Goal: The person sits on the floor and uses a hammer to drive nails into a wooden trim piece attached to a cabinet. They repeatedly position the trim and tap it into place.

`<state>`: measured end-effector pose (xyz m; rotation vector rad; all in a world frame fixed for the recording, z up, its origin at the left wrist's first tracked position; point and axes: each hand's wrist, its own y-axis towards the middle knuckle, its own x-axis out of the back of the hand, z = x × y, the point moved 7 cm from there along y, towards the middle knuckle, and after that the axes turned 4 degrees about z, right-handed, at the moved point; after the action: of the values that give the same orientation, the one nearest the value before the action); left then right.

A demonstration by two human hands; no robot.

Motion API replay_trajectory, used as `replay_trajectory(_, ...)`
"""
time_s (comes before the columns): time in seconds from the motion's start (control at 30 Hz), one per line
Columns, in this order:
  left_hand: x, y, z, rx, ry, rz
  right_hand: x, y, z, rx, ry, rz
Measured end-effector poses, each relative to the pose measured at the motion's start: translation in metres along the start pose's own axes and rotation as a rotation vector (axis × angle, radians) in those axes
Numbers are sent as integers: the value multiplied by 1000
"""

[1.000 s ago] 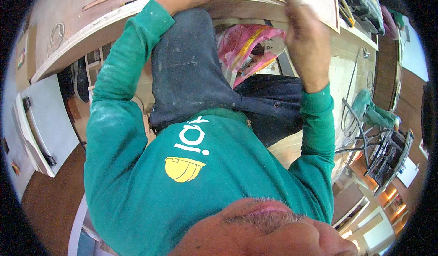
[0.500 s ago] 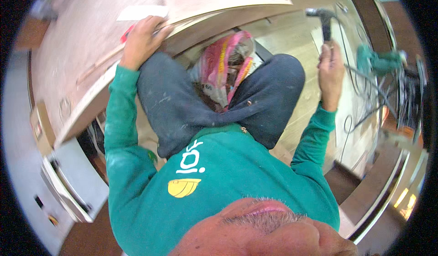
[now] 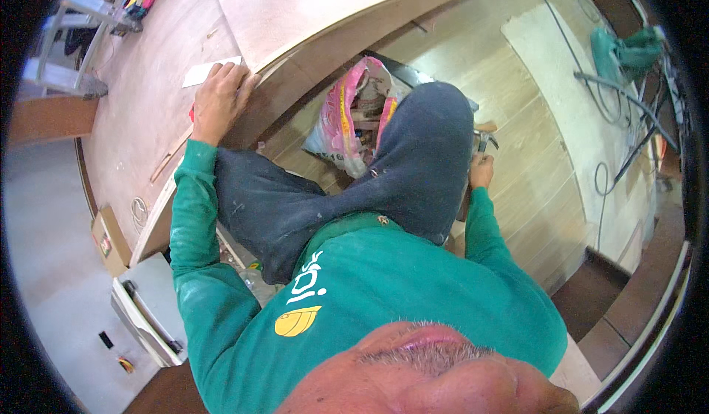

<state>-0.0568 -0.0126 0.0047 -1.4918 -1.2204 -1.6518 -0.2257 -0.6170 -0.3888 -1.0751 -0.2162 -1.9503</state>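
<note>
My left hand (image 3: 221, 102) rests on the pale wooden panel (image 3: 173, 111), its fingers curled down. A bit of something red peeks out beside the palm, mostly hidden. A white rectangular piece (image 3: 212, 72) lies against the knuckles. On the other side, low beside my right knee, my right hand (image 3: 481, 170) is closed around a hammer (image 3: 488, 142). Its metal head shows above the fingers, while the knee covers part of it. Between my legs stands a pink and white plastic sack (image 3: 342, 122), open at the top, with brownish scraps inside.
At upper left is a metal stepladder (image 3: 70, 74). A green power tool (image 3: 624, 53) with dark cables sits at far right. Beside it a pale sheet (image 3: 546, 74) lies on the wood-look floor (image 3: 528, 152). A grey box (image 3: 151, 296) is at lower left.
My right hand has brought the hammer down and toward my body, beside the knee. My left hand stays on the panel. My legs have shifted left and the view has turned somewhat.
</note>
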Motion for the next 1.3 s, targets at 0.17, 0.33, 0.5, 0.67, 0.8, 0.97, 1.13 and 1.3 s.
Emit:
replay_trajectory(0.17,-7,-6,-14,-13,-5,20,-13,-15,-56,-152,16,-163)
replay_trajectory(0.33,-10,-3,-17,17,31,50,-8,-30,-64,-321,-23,-213)
replay_trajectory(0.5,-14,-5,4,5,-80,3,-1,0,-53,-145,-716,6)
replay_trajectory(0.67,-22,-18,40,104,-322,172,-5,42,57,470,-701,-13)
replay_trajectory(0.8,3,-55,52,301,-426,128,-31,69,75,743,-843,138)
replay_trajectory(0.97,58,-150,79,373,-211,-200,-87,60,84,809,-1224,427)
replay_trajectory(1.13,94,-256,73,598,-247,-378,-38,45,23,755,-1500,525)
replay_trajectory(1.3,111,-435,62,1076,-208,-492,29,46,47,598,-1316,372)
